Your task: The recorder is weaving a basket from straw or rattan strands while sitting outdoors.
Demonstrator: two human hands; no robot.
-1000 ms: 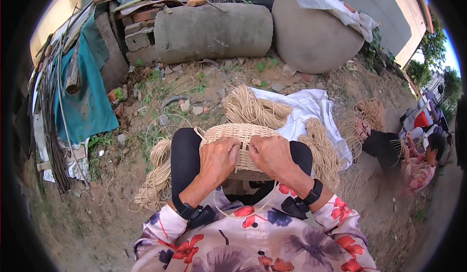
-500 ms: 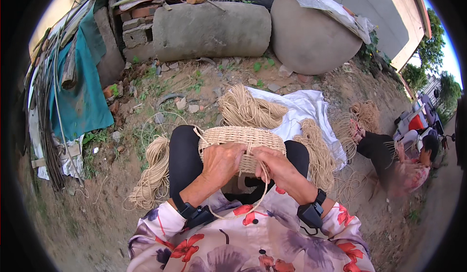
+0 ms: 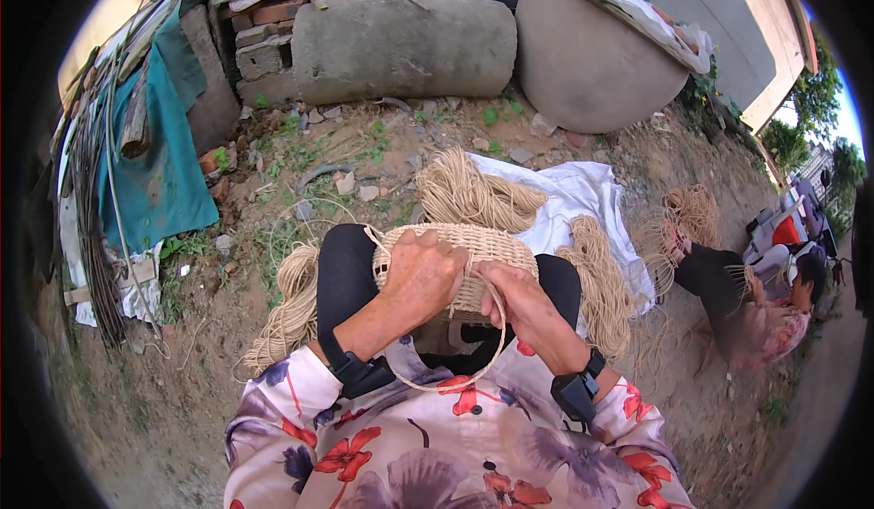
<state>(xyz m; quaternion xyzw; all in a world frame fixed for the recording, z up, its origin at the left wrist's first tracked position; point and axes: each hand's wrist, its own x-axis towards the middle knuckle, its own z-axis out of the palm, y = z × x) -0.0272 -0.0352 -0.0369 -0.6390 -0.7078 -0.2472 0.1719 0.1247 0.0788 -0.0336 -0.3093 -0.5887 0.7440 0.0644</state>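
Between my knees rests a woven basket (image 3: pixel 506 239) of pale straw-coloured cord. My left hand (image 3: pixel 422 274) lies over its near wall, fingers curled closed against the weave. Beside it, my right hand (image 3: pixel 517 298) pinches a strand of cord (image 3: pixel 503 331) at the same wall. From there the strand hangs in a long loop down over my shirt front and back toward my left wrist. The fingertips of both hands are partly hidden. Loose hanks of cord lie around me: one hank (image 3: pixel 293 304) by my left knee, another hank (image 3: pixel 596 281) by my right.
A third hank (image 3: pixel 473 195) sits ahead on a white sheet (image 3: pixel 583 190). Farther off are a concrete cylinder (image 3: pixel 405 46), a round slab (image 3: pixel 596 58) and a teal cloth (image 3: pixel 164 163). At right another person (image 3: pixel 769 327) sits near more cord (image 3: pixel 692 213) and a scooter (image 3: pixel 792 222).
My left hand has rolled over and risen slightly along the basket wall, its knuckles now higher. My right hand has shifted slightly right. The cord's loop bows wider. The whole view has shifted a little.
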